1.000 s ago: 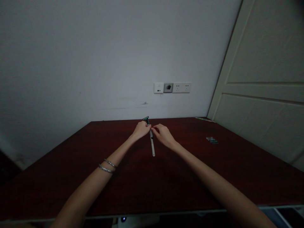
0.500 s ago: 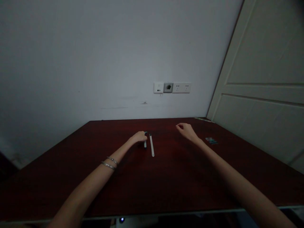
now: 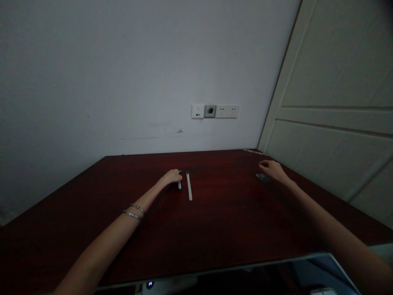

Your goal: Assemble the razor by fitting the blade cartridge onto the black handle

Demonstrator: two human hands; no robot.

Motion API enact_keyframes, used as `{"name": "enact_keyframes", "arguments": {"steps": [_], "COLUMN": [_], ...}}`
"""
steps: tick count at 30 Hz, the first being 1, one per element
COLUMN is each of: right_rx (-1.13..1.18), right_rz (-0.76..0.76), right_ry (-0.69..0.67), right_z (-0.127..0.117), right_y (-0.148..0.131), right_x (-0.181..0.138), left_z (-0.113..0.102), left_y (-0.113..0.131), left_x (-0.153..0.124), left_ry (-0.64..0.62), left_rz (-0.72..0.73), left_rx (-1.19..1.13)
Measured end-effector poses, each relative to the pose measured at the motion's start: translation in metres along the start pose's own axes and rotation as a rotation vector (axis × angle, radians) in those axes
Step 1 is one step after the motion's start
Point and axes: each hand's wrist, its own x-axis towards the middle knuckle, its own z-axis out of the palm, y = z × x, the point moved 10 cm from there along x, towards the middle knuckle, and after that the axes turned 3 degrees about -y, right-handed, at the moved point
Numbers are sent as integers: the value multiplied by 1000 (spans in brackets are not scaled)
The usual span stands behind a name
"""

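On the dark red table (image 3: 221, 213), my left hand (image 3: 171, 176) is closed around a short white piece with a dark lower end and a teal tip (image 3: 179, 185). Most of that piece is hidden by my fingers, and its kind cannot be made out. Just right of it lies a long, flat white strip (image 3: 189, 186) with a dark far end and a small hole at its near end. Over at the right, my right hand (image 3: 274, 170) hovers with curled fingers and nothing visible in them. Below its fingertips lies a small shiny, see-through packet with teal marks (image 3: 263, 178).
Wall sockets (image 3: 227, 111) sit on the white wall behind the table. A pale panelled door (image 3: 325, 143) borders the right side. Below the near edge, a phone-like object (image 3: 323, 291) shows at the bottom right, and a small light (image 3: 150, 284) glows at bottom left.
My right hand has moved right, from the open table to over the small packet. My left hand stays on the white piece. The view has turned slightly right.
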Motion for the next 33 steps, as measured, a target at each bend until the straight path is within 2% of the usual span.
{"name": "enact_keyframes", "arguments": {"steps": [8, 13, 21, 27, 33], "right_rx": [-117, 15, 302, 339, 304], "right_rz": [-32, -19, -144, -143, -176], "right_ry": [-115, -238, -472, -516, -418], "right_z": [17, 29, 46, 50, 43], "right_y": [50, 66, 53, 47, 49], "right_x": [-11, -13, -9, -12, -14], "left_z": [-2, -7, -13, -20, -32], "left_y": [4, 7, 12, 8, -6], "left_x": [5, 5, -1, 0, 1], "left_ry": [4, 18, -6, 8, 58], "left_rz": [8, -12, -10, -1, -5], "left_rx": [39, 90, 102, 81, 36]}}
